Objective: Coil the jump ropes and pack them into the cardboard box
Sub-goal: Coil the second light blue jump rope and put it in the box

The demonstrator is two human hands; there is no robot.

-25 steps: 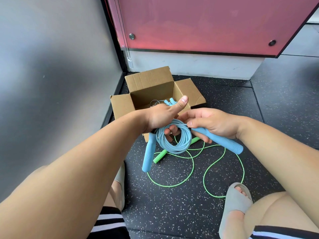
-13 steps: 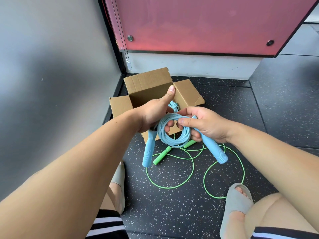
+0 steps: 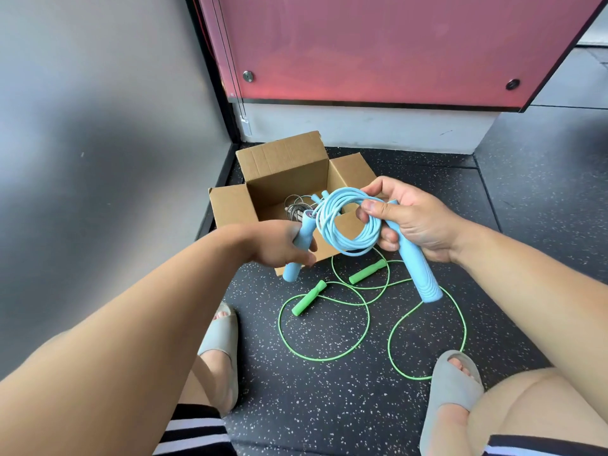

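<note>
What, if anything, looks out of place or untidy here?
The green jump rope sprawls uncoiled in loose loops on the floor, just in front of the cardboard box. Nothing looks damaged or spilled.

One head-worn wide-angle view, facing forward and down, close over cardboard box (image 3: 283, 166), floor (image 3: 329, 406)

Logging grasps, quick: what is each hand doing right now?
Left hand: grips one blue handle.
Right hand: holds the blue coil and the other handle.

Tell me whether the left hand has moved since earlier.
Yes. The left hand slid down and nearer, from the opening of the cardboard box to below its front edge.
</note>
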